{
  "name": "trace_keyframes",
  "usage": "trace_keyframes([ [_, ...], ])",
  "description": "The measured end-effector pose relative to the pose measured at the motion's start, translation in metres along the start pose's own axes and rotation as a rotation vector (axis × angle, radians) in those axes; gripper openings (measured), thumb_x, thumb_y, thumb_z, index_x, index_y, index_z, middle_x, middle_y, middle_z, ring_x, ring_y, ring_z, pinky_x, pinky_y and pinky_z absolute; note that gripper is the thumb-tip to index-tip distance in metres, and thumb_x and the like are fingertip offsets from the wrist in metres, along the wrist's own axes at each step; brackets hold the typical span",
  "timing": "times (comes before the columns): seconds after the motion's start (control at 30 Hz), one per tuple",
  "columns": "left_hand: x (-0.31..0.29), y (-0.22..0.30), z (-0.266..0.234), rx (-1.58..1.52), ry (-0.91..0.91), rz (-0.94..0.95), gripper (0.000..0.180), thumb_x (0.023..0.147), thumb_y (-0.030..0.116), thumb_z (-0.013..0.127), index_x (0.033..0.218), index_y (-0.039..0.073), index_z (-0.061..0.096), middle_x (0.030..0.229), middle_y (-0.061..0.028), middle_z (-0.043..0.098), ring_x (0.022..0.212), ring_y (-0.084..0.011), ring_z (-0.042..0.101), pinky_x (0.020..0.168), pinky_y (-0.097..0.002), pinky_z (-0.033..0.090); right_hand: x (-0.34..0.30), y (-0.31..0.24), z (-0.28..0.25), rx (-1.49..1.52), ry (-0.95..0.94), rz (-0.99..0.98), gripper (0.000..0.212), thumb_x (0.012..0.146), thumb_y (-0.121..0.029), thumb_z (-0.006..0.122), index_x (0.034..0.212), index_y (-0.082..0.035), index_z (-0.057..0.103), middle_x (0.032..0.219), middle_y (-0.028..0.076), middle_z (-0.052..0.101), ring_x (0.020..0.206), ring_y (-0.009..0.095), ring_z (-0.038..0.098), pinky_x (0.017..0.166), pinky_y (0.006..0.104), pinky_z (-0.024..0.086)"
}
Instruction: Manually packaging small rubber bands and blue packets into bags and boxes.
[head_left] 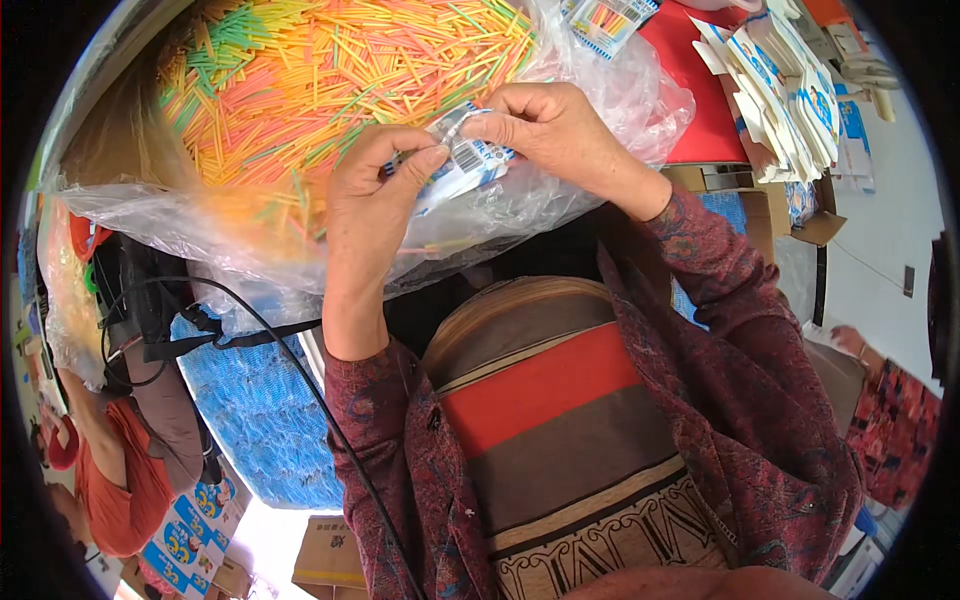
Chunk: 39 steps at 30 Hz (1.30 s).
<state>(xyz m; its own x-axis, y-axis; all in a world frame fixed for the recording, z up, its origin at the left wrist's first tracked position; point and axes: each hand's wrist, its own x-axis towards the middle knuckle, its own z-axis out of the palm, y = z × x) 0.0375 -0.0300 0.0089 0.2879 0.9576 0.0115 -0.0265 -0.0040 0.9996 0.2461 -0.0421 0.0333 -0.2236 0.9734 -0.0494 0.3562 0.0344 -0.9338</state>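
A small printed plastic packet [466, 160], white and blue with a barcode, is held between my two hands. My left hand [372, 195] pinches its left side between thumb and fingers. My right hand [565, 135] grips the upper right part, thumb on the near face. Just beyond lies a big heap of thin coloured sticks [350, 75] in yellow, orange, pink and green. They rest in a clear plastic bag [530, 215] whose near edge runs below my hands. Whether the packet has anything inside, I cannot tell.
A similar packet [606, 24] lies on the bag at the back. White and blue cartons [785, 95] are stacked at the right, by a red surface [682, 90]. Blue mesh-like bundles [265, 410] and a black cable [300, 365] are at left. Other people sit on both sides.
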Motion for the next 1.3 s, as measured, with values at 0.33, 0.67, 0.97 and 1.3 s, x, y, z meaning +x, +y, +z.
trace_keyframes([
  [0.33, 0.008, -0.008, 0.013, 0.505, 0.059, 0.385, 0.007, 0.081, 0.006, 0.069, 0.082, 0.002, 0.063, 0.078, -0.0086, 0.061, 0.075, -0.0218, 0.056, 0.066, -0.0313, 0.044, 0.069, 0.01, -0.066, -1.105, -0.123, -0.43, 0.042, 0.077, -0.019, 0.066, 0.116, -0.006, 0.059, 0.119, 0.012, 0.058, 0.111, 0.029, 0.055, 0.09, 0.045, 0.043],
  [0.67, 0.01, -0.019, 0.011, 0.518, 0.06, 0.363, 0.008, 0.081, 0.007, 0.069, 0.082, 0.002, 0.063, 0.077, -0.0092, 0.06, 0.072, -0.0237, 0.056, 0.066, -0.0328, 0.044, 0.084, 0.006, -0.063, -1.342, -0.261, -0.483, 0.019, 0.08, -0.016, 0.059, 0.095, -0.005, 0.065, 0.1, 0.01, 0.065, 0.099, 0.028, 0.062, 0.082, 0.0388, 0.049],
  [0.97, 0.012, -0.023, 0.012, 0.541, 0.077, 0.399, 0.008, 0.081, 0.007, 0.069, 0.081, 0.002, 0.062, 0.076, -0.0095, 0.059, 0.072, -0.0239, 0.056, 0.066, -0.0334, 0.043, 0.115, 0.028, -0.066, -1.014, -0.322, -0.498, 0.018, 0.079, -0.017, 0.059, 0.085, -0.001, 0.063, 0.083, 0.018, 0.063, 0.08, 0.037, 0.063, 0.073, 0.0433, 0.051],
  [1.3, 0.012, -0.024, 0.012, 0.559, 0.093, 0.4, 0.008, 0.081, 0.008, 0.068, 0.08, 0.003, 0.062, 0.076, -0.0092, 0.06, 0.073, -0.0248, 0.056, 0.069, -0.0343, 0.043, 0.114, 0.023, -0.047, -0.865, -0.188, -0.603, 0.024, 0.077, -0.019, 0.064, 0.093, 0.0, 0.063, 0.089, 0.02, 0.063, 0.089, 0.038, 0.06, 0.079, 0.0446, 0.048],
])
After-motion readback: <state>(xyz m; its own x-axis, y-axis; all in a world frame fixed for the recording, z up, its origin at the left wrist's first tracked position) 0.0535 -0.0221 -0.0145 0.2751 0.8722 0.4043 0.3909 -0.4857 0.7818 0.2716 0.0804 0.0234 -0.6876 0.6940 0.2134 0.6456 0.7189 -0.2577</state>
